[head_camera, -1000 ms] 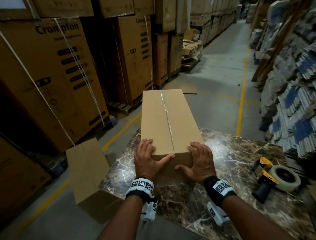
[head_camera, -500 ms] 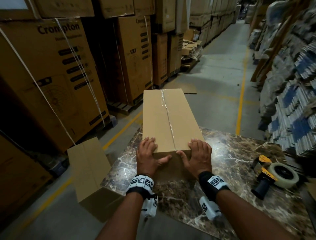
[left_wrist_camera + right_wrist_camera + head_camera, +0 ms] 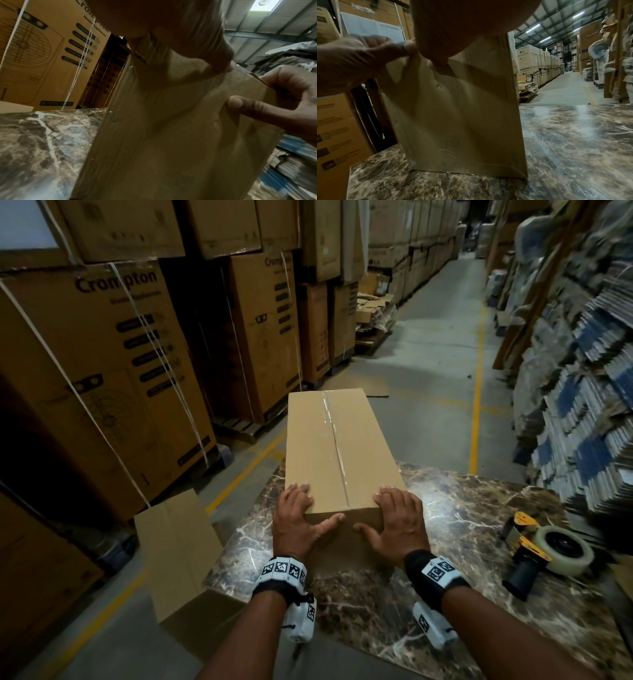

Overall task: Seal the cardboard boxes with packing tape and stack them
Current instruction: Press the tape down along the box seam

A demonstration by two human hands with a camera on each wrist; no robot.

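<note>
Long brown cardboard box [image 3: 337, 446] lies flat on the dark marble-patterned table [image 3: 462, 508], its far end overhanging the table's far edge. A strip of clear packing tape [image 3: 337, 446] runs lengthwise along the centre seam of the box top and reaches the near edge. Metal staples show down one corner of the box in the left wrist view.

Left hand [image 3: 297, 523] grips the near left corner of the box: fingers lie flat on the top, thumb pressed against the near end face. Right hand [image 3: 399, 523] grips the near right corner likewise, fingers on top, thumb on the end face. Both wrist views confirm the two thumbs in contact with the end face.

Yellow-and-black tape dispenser with a roll of clear tape [image 3: 544, 549] lies on the table, well to the right of the box, touching neither hand.

A second plain cardboard box [image 3: 178, 553] stands on the floor, left of the box and against the table's left edge. Tall strapped printed cartons [image 3: 102, 371] stand further left of the box; stacked flat cardboard [image 3: 582, 405] stands well to its right.
</note>
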